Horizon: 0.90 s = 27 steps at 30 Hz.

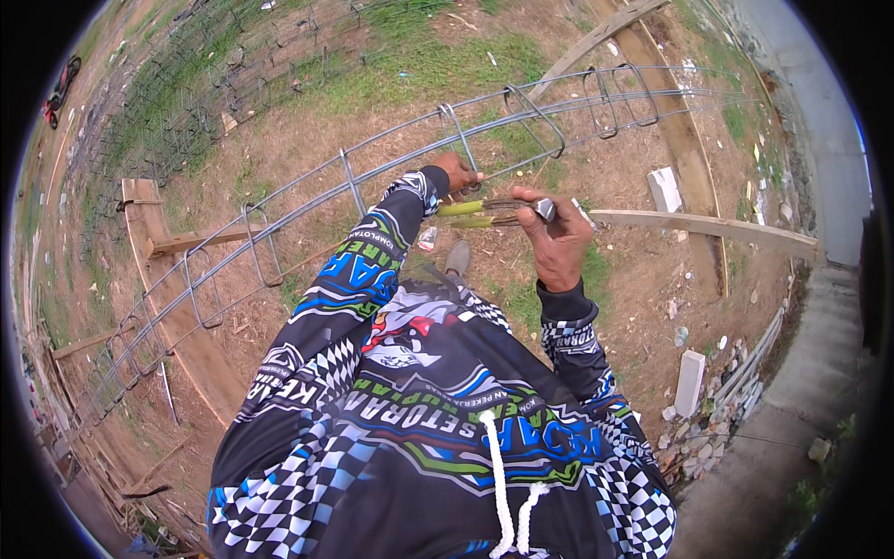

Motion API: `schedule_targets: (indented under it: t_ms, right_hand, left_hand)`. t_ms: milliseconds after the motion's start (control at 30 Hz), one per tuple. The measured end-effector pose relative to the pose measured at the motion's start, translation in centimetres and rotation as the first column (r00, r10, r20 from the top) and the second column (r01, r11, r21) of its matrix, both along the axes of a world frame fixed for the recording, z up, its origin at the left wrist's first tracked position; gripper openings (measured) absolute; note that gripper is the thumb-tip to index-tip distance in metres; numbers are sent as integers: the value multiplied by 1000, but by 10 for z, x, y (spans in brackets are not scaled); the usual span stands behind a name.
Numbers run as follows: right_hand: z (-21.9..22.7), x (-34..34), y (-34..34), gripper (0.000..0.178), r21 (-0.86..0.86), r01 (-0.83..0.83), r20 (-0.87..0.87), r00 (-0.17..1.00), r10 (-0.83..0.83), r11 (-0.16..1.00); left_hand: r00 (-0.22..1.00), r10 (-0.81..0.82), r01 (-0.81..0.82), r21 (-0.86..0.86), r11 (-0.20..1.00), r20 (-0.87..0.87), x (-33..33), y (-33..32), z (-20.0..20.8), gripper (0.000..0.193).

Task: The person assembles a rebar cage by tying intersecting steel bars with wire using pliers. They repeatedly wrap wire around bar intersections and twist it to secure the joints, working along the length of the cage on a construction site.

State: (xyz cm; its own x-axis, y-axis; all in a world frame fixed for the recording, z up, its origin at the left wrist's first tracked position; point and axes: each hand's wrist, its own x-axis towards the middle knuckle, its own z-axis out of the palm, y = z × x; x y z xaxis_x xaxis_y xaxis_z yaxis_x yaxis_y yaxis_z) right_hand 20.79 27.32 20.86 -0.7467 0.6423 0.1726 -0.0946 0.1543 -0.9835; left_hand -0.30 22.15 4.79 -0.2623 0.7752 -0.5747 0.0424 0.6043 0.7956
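A long cage of steel bars [410, 160] with bent square stirrups [350, 182] runs across in front of me, from lower left to upper right. My left hand [456, 173] is at the near side of the cage, beside a stirrup. Its fingers are curled together; what they pinch is too small to make out. My right hand [557, 238] grips pincers close to their metal head. Their two yellow-green handles [461, 208] point left, just below my left hand, and the arms between look brown and rusty.
Wooden supports [191, 326] stand under the cage at left, with another plank [694, 158] at right. A wooden strip [708, 224] extends right from near my right hand. More cages [186, 121] lie on grass at far left. Pale blocks [689, 383] and rubble lie beside a concrete path [792, 401].
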Motion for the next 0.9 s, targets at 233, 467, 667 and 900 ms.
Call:
schedule_targets:
  t_ms: [233, 467, 667, 900]
  right_hand:
    - [77, -6, 91, 50, -330, -116, -416, 909, -34, 937]
    - [-72, 12, 131, 51, -394, -70, 683, 644, 343, 916]
    - [-90, -24, 134, 70, -279, -587, 893, 133, 431, 760]
    - [-55, -84, 119, 87, -306, -822, 949, -224, 221, 480]
  left_hand:
    - [958, 246, -255, 53, 965, 146, 13, -6, -30, 40]
    - [928, 358, -370, 152, 917, 98, 29, -10, -25, 36]
    - [896, 443, -443, 153, 884, 34, 32, -9, -19, 36]
    - [885, 465, -455, 163, 876, -28, 33, -7, -41, 39]
